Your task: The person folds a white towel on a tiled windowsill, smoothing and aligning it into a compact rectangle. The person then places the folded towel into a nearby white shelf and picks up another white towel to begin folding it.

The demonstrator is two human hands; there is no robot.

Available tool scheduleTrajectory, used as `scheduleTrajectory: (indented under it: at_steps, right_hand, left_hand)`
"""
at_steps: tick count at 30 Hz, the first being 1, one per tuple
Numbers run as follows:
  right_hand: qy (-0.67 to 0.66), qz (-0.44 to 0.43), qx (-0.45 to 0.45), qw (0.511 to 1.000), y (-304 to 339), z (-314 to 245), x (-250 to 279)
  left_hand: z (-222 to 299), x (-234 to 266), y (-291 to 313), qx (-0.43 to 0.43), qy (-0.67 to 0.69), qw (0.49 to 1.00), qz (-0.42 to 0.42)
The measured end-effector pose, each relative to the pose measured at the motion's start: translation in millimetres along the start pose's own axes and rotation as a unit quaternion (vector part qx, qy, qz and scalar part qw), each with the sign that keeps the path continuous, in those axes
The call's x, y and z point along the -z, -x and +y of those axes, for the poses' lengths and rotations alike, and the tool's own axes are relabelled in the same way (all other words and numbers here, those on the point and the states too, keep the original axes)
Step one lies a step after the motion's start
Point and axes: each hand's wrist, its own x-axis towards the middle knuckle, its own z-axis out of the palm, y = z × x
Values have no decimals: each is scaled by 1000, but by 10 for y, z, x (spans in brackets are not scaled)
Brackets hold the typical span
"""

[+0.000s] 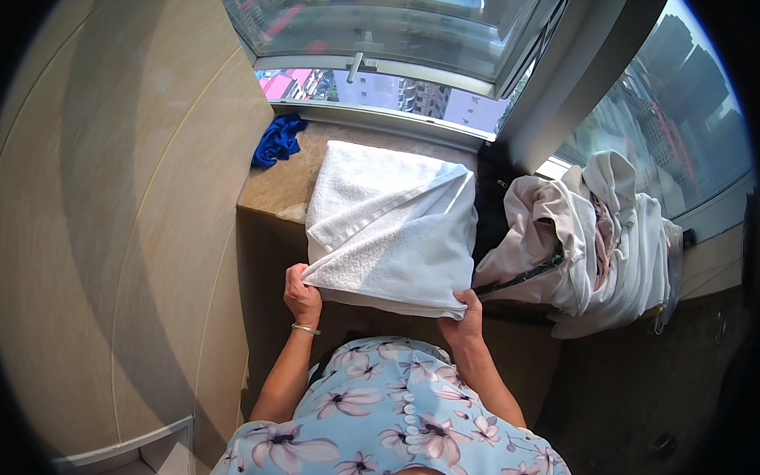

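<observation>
A white towel (pixel 389 221) lies folded in layers on the stone window ledge, its near edge reaching over the ledge's front. One flap of its top layer runs slantwise from the near left corner to the far right. My left hand (pixel 303 296), with a bracelet at the wrist, pinches the near left corner. At the near right corner, my right hand (pixel 464 317) grips the cloth with the thumb on top. The fingers beneath the towel are hidden.
A crumpled blue cloth (pixel 278 140) sits on the ledge (pixel 273 188) at the far left. White and beige clothes (pixel 598 237) are heaped on the right, beside a black item (pixel 495 191). Behind stands a tilted-open window (pixel 387 37) with a handle; a tiled wall (pixel 122 187) rises at left.
</observation>
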Motion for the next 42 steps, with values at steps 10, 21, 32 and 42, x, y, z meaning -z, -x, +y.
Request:
scheduleTrajectory:
  at_steps: [10,21,32,42]
  right_hand:
    - [-3,-19,13,1000,-45,-39,90]
    - [29,-13,13,999,-69,-40,168]
    - [14,-33,-8,999,-76,18,100]
    - [27,-21,-14,999,-5,52,51]
  left_hand:
    - [-129,-35,214,126,14,989,-77]
    - [-685,212,318,149,24,905,-398]
    - [411,-63,-603,-260,-47,947,-181]
    - [231,-236,-767,-294,-88,924,-226]
